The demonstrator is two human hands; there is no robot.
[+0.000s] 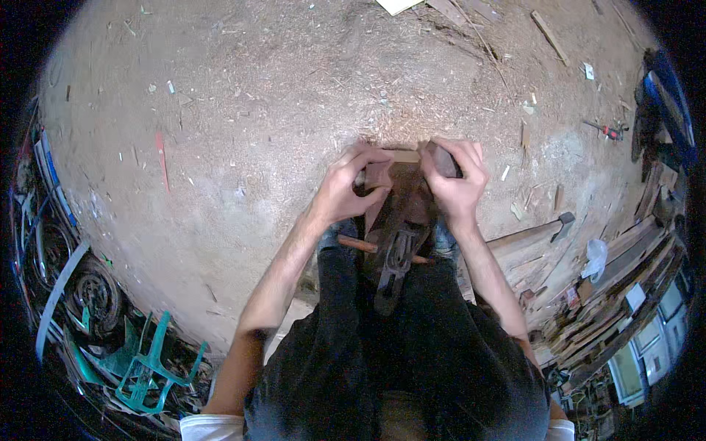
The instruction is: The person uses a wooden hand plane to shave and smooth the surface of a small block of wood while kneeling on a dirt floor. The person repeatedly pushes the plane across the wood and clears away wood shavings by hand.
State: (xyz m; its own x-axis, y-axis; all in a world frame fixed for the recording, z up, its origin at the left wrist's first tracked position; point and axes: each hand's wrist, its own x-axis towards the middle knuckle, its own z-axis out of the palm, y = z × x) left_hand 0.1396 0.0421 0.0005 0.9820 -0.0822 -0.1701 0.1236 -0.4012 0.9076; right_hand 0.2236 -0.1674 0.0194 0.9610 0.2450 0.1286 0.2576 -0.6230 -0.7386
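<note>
My left hand (349,184) and my right hand (460,180) are at the far end of a dark wooden block (412,195) between my lower legs. A pale strip of wood (402,156) spans the gap between them. The left fingers and thumb curl round its left end, beside a brown wooden face. The right fingers and thumb close at its right end, against a dark piece; its exact shape is hidden. Nearer me, a dark slotted metal tool (397,264) lies over the block. A reddish-brown wooden handle (357,243) sticks out left of it.
Wood shavings and scraps litter the ground. An axe-like tool with a long handle (526,234) lies to the right, by stacked boards (610,309). A red-handled tool (607,131) is farther right. A broken green plastic chair (151,367) and wheels (92,294) are at left.
</note>
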